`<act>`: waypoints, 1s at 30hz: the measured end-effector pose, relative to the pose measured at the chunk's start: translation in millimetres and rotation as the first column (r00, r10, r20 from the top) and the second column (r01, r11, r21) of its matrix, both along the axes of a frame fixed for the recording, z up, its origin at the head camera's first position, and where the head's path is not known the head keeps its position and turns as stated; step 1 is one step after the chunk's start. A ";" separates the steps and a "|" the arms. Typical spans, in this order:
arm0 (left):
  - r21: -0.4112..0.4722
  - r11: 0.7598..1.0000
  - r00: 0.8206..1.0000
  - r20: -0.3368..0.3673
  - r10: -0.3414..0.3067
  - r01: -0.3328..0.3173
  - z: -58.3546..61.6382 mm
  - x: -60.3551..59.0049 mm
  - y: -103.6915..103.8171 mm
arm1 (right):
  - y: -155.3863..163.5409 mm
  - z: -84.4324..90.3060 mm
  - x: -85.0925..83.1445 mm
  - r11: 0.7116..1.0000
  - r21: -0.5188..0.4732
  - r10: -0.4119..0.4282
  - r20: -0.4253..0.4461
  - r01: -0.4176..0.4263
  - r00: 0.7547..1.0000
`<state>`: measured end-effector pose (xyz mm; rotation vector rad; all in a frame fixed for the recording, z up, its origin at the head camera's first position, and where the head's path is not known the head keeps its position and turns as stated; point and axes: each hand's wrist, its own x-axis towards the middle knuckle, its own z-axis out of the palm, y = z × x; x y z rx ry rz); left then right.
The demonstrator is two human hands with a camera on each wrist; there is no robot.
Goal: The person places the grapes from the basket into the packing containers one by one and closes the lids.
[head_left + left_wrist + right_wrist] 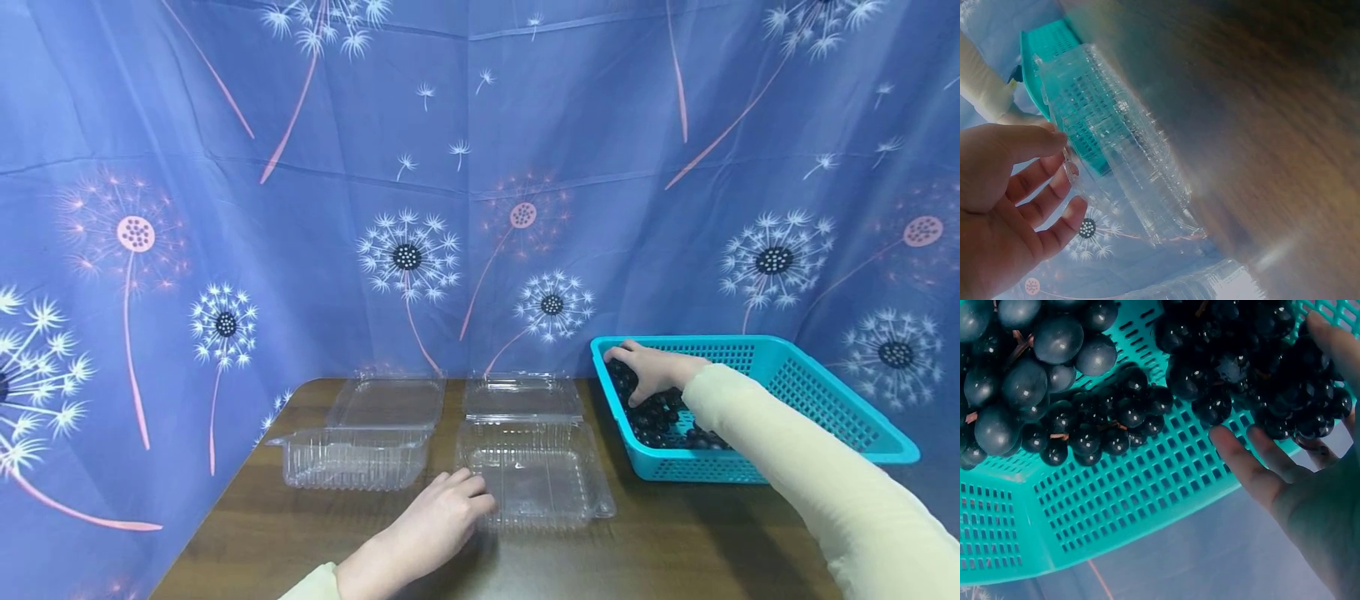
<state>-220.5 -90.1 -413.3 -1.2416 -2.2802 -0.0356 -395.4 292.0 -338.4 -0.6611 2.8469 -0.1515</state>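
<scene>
On a brown wooden desk (pixel 315 533), the left hand (pixel 438 512) rests open-fingered against an open clear plastic clamshell box (pixel 534 475), best kept steady, while the right hand (pixel 651 371), fingers loosely spread, should gently gather dark grapes (pixel 1116 419) inside the turquoise perforated plastic basket (pixel 817 392).

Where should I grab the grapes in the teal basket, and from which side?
Take the grapes from above, fingers cupped round a whole cluster. The teal basket is open on top with raised walls, and the right hand already reaches in that way.

Staged recording booth, not a real kitchen: dandelion-print blue backdrop cloth (pixel 480 192) hung around a small wooden worktop (pixel 675 542), creases showing.
</scene>
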 end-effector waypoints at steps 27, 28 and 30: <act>0.001 1.000 0.998 0.061 -0.018 0.018 6.5 -1.8 -0.7 | -1.7 -15.8 -11.0 0.990 0.134 -0.032 -0.078 0.042 0.996; 0.001 1.000 0.998 0.060 -0.017 0.016 6.2 -2.0 -0.8 | -1.4 -15.0 -10.2 0.990 0.137 -0.028 -0.092 0.041 0.995; 0.005 1.000 0.998 0.063 -0.015 0.015 5.7 -2.3 -1.0 | -0.4 -13.1 -8.4 0.990 0.135 -0.018 -0.130 0.036 0.991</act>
